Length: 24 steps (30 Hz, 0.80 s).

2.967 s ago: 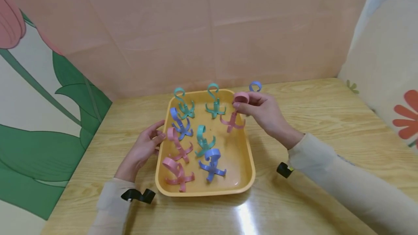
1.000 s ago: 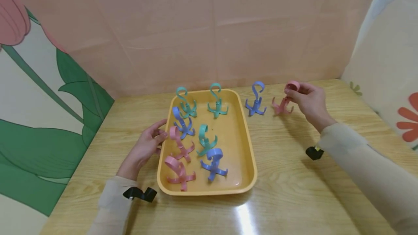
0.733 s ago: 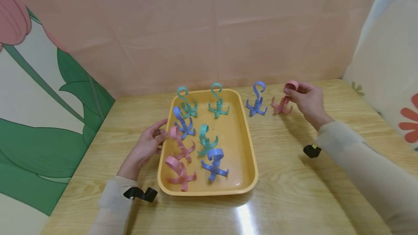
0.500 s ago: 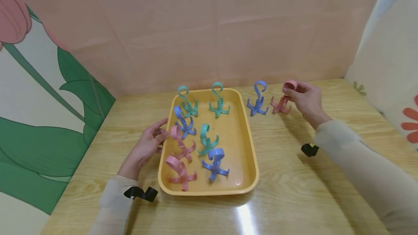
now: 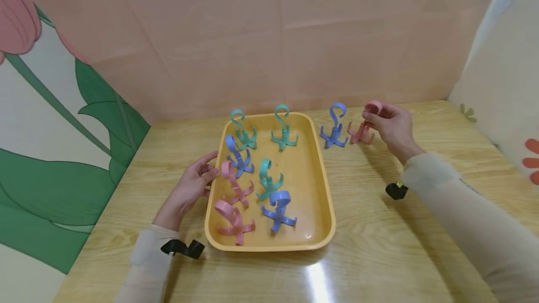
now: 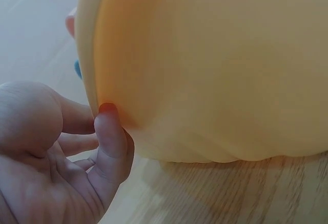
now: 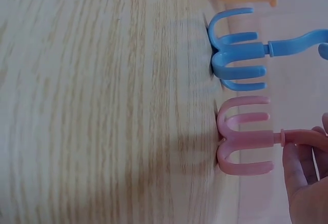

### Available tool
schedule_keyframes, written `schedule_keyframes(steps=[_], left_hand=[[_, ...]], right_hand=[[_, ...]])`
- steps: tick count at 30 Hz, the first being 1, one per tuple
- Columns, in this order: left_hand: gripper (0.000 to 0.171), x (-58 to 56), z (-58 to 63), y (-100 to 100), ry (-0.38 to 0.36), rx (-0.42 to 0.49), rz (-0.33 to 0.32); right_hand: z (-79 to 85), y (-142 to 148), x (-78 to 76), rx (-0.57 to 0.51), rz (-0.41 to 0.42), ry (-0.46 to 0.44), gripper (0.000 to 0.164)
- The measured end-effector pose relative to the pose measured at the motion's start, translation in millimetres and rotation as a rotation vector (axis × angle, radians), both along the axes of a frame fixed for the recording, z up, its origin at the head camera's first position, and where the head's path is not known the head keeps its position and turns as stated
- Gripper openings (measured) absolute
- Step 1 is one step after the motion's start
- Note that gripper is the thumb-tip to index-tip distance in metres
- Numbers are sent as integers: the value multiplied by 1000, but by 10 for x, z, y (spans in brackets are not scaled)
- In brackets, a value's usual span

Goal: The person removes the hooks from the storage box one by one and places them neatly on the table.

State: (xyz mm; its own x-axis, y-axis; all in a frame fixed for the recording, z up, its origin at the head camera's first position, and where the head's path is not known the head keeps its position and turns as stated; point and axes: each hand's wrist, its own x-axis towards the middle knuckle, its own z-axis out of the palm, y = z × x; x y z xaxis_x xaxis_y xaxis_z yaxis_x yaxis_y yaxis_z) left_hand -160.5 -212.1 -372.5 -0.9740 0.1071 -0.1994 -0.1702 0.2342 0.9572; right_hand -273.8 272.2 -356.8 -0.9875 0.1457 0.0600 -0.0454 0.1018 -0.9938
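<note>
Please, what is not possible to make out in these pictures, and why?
- Left wrist view: most of what the yellow tray holds, hidden by its wall; its far end is cut off by the edges.
- Right wrist view: the full curl of the blue hook, cut off by the right edge.
- Head view: part of the pink hook, covered by the right hand.

The pink hook (image 5: 360,133), curl-topped and pronged below, is nearly upright at two o'clock from the yellow, round-cornered tray (image 5: 304,183).
</note>
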Motion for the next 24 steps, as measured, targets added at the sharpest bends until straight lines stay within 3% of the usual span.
schedule_keyframes(steps=[16,24], left_hand=[[55,-2,-2,-6,1,8,-1],[54,-17,-15,-5,-14,-1,12]], right_hand=[[-27,6,-4,236,-23,45,48],[42,16,87,159,-41,88,69]])
